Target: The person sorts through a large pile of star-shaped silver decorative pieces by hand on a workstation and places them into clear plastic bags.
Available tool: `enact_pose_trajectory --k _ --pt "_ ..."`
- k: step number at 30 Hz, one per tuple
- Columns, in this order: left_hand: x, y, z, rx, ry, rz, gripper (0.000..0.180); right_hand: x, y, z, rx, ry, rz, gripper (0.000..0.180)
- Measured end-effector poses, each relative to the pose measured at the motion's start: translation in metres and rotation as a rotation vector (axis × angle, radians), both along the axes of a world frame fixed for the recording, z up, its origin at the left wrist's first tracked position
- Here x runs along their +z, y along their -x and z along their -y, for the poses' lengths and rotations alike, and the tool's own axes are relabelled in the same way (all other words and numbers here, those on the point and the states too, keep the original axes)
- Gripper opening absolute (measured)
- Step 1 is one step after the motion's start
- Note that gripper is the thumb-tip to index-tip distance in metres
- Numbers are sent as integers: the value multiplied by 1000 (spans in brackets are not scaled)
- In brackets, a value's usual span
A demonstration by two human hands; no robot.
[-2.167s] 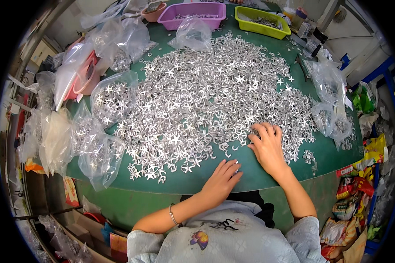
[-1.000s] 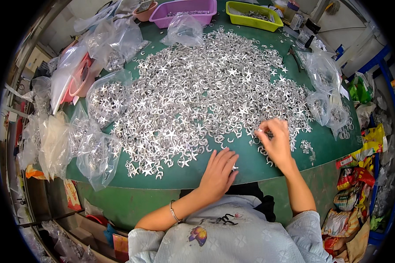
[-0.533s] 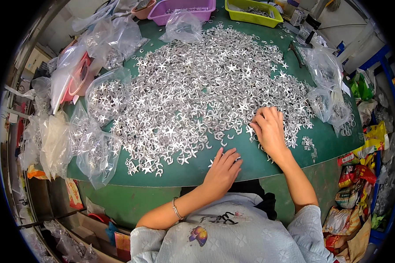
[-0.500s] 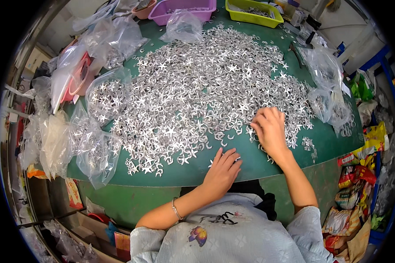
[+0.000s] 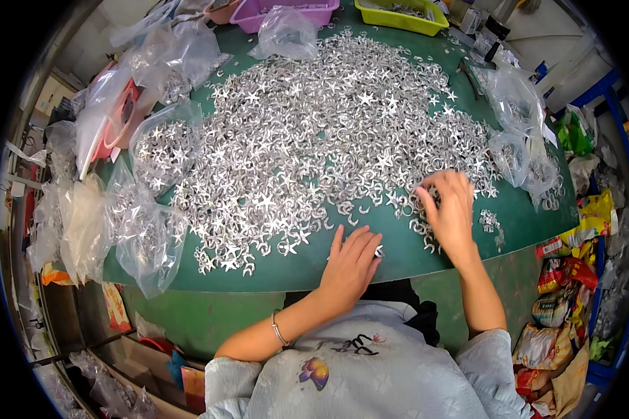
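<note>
A wide heap of small silver metal pieces [image 5: 293, 133], star shapes and open crescents among them, covers the middle of the green table [image 5: 307, 272]. My left hand [image 5: 348, 271] lies palm down near the table's front edge, fingers stretched out. A small silver piece [image 5: 378, 252] shows beside its fingertips; the rest is hidden under the hand. At the heap's near right side, my right hand [image 5: 451, 211] hovers over or touches loose pieces with bent fingers. Its thumb stands apart from them, and I see nothing held between.
Clear plastic bags of silver pieces [image 5: 150, 241] line the left side, with another bag [image 5: 517, 150] at right. A purple basin [image 5: 283, 19] and a yellow-green basin [image 5: 402, 19] stand at the back. A little cluster of pieces [image 5: 489, 221] lies right of my right hand.
My right hand has shifted slightly right, and its thumb has opened away from the fingers. My left hand stays near the front edge, turned a little. The view has shifted slightly.
</note>
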State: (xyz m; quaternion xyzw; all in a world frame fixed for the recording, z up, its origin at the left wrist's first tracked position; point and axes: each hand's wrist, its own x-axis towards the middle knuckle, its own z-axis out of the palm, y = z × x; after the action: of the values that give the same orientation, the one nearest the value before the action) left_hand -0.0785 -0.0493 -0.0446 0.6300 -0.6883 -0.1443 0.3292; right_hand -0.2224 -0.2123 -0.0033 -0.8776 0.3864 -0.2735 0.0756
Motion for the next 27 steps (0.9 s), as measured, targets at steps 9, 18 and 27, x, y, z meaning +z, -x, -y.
enact_pose_trajectory --k 9,18,27 --pt "6 -4 -2 50 -21 -11 52 -10 6 7 4 118 -50 9" --pt "7 -5 -2 31 -42 -16 51 -1 6 -32 398 -216 124 10" --pt "10 -10 -2 -6 10 -103 49 2 12 -42 506 -277 13 16"
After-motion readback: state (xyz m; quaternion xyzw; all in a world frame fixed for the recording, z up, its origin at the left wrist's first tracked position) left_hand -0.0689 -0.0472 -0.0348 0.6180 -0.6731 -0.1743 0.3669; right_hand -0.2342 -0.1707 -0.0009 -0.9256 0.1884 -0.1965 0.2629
